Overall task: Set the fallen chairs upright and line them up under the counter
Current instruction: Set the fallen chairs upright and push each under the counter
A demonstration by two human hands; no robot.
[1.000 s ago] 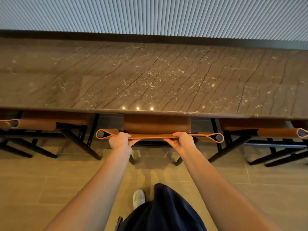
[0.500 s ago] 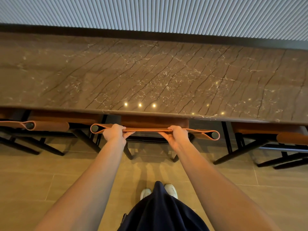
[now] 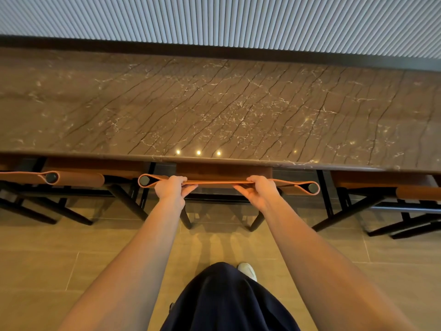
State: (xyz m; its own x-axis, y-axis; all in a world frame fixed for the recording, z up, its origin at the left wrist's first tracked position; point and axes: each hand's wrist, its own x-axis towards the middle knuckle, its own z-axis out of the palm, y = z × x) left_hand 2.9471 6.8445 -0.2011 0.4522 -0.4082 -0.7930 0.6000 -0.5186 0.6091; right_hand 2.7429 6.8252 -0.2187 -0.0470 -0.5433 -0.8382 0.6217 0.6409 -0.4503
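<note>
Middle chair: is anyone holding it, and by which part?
Yes. The left hand and right hand both grip the middle chair by the top edge of its leather backrest, one toward each end.

Counter (image 3: 214, 103), 12 o'clock: brown marble, dark slanting veins, white flecks. 
Wall (image 3: 214, 17) beyond it: pale grey, fine vertical ribbing, with a dark band along its foot. 
Middle chair (image 3: 293, 187), straight ahead of me: tan-orange leather, black frame. 
Left chair (image 3: 76, 179), 10 o'clock, and right chair (image 3: 417, 193), 2 o'clock: the same tan and black. 
Floor (image 3: 47, 259), 8 o'clock: beige tiles, thin pale grout lines. 
My garment (image 3: 226, 299), 6 o'clock: plain dark navy. 
My shoe (image 3: 247, 269): white.
</note>
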